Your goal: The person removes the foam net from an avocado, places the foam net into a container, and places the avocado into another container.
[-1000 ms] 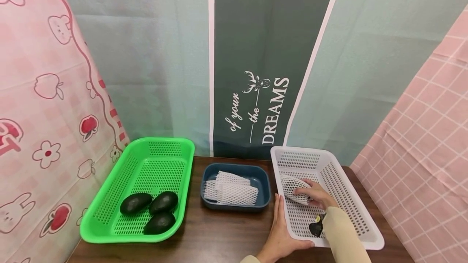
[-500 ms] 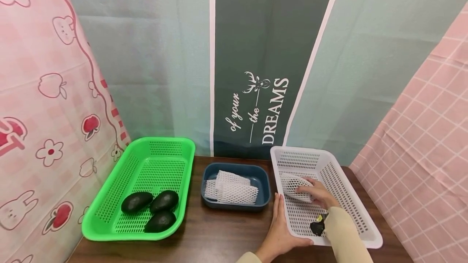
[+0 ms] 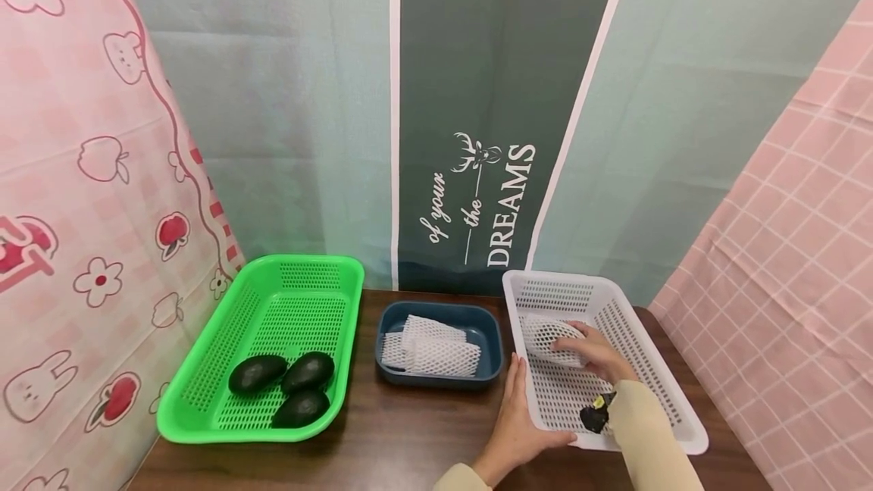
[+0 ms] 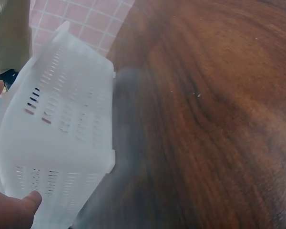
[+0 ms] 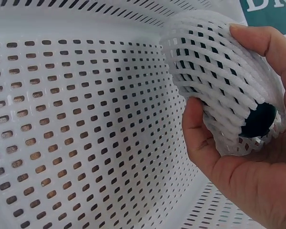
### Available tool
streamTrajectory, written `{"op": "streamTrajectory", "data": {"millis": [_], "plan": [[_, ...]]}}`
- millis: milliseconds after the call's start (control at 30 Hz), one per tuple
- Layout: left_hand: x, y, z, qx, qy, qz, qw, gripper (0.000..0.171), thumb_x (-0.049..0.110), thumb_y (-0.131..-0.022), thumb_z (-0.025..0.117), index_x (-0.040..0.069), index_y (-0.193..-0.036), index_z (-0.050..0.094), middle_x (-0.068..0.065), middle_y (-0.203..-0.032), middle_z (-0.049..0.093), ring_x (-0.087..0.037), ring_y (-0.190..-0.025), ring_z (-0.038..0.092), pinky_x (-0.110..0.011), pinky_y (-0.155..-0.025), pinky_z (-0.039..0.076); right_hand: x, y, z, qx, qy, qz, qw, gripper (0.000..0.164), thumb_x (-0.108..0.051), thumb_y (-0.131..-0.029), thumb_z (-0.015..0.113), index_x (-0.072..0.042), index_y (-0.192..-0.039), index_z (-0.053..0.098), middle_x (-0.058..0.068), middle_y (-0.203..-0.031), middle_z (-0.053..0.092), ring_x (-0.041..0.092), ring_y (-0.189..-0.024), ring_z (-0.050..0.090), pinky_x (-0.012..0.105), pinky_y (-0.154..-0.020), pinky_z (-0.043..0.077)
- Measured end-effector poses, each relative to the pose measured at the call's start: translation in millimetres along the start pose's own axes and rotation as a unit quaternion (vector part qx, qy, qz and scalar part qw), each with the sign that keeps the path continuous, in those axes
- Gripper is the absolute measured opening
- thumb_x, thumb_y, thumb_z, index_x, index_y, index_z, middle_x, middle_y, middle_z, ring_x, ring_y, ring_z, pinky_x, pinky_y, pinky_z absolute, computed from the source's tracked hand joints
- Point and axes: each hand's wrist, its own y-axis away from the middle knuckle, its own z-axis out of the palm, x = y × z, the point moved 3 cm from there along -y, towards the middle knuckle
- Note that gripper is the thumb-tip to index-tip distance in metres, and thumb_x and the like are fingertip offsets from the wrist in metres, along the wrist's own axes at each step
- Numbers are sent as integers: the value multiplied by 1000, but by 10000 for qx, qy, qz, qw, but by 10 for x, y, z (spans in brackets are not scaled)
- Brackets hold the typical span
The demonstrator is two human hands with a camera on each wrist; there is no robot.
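In the head view, my right hand [image 3: 595,348] is inside the white basket [image 3: 651,354] and grips a dark avocado in a white foam net [image 3: 554,341]. The right wrist view shows thumb and fingers on either side of the net [image 5: 205,62], and the dark avocado [image 5: 261,120] bare at the net's open end. At the white basket's near left corner, my left hand [image 3: 514,430] is spread, fingers straight along the left side and thumb along the front rim. In the left wrist view, a fingertip [image 4: 34,198] touches the basket's outer wall [image 4: 52,143].
A blue tub [image 3: 501,366] with several white foam nets [image 3: 443,354] stands in the middle of the brown table [image 3: 409,438]. On the left is a green basket [image 3: 194,339] holding 3 dark avocados [image 3: 258,375]. A black device [image 3: 595,417] sits at my right wrist. Curtains hang behind and on both sides.
My right hand has moved slightly up and away with the netted avocado, and more dark skin shows through the mesh. The left hand stays at the basket's corner.
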Motion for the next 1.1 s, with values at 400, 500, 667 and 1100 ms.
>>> {"op": "streamTrajectory", "data": {"millis": [400,500,667,1100], "plan": [[20,-94,-246,-161,126,-556,9982,112,51,-60,76,19,-143,10,5,-146,9,-20,-129,17,-45,-96,29,-132,31,-56,-100,308,-57,9995,73,-27,-73,73,-5,-131,35,19,-113,48,26,-88,52,41,-67,48],[17,-107,-317,-166,130,-463,9987,110,49,-60,77,19,-143,11,3,-146,12,-20,-128,22,-42,-95,32,-166,41,-82,-19,470,-53,9989,75,-29,-72,73,-5,-131,34,19,-116,47,27,-90,50,39,-65,47],[14,-124,-412,-34,345,-303,9989,107,43,-61,79,16,-143,15,-3,-144,18,-20,-122,33,-33,-89,40,-208,68,-99,121,380,-1,9992,72,-27,-70,75,-6,-129,39,18,-115,48,28,-90,50,38,-64,47],[-13,-96,-636,101,429,-561,9975,105,39,-60,80,18,-142,19,-6,-139,28,-29,-113,44,-34,-87,41,-291,254,-42,-16,-129,-449,9989,66,-20,-73,73,-6,-129,40,20,-115,45,29,-89,51,44,-67,48]]}}
